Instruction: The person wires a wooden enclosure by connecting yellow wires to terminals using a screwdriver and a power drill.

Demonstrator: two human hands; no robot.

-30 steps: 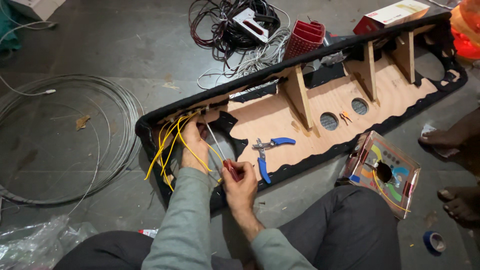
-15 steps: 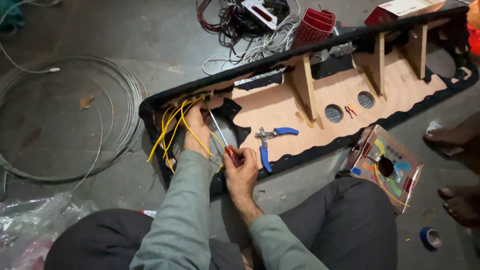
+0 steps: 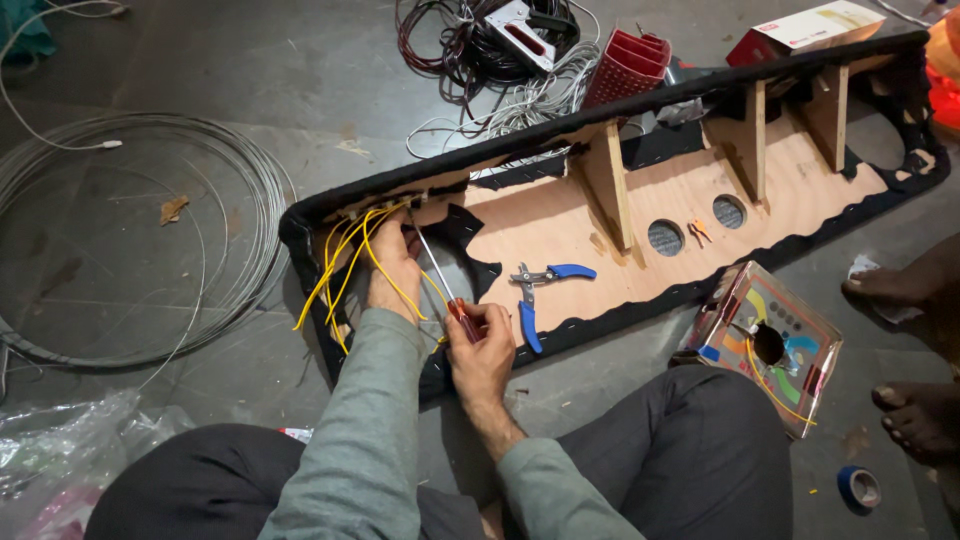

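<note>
While the left hand [image 3: 392, 268] steadies yellow wires [image 3: 345, 262], the right hand [image 3: 482, 345] grips a red-handled screwdriver [image 3: 447, 291].

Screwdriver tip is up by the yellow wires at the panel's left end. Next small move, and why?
Probably a short turn of the screwdriver with the right hand, since it grips the red handle and the shaft points up to the panel's top edge where the yellow wires meet. The left hand rests beside the tip among the wires. Whether the tip is seated cannot be told.
</note>
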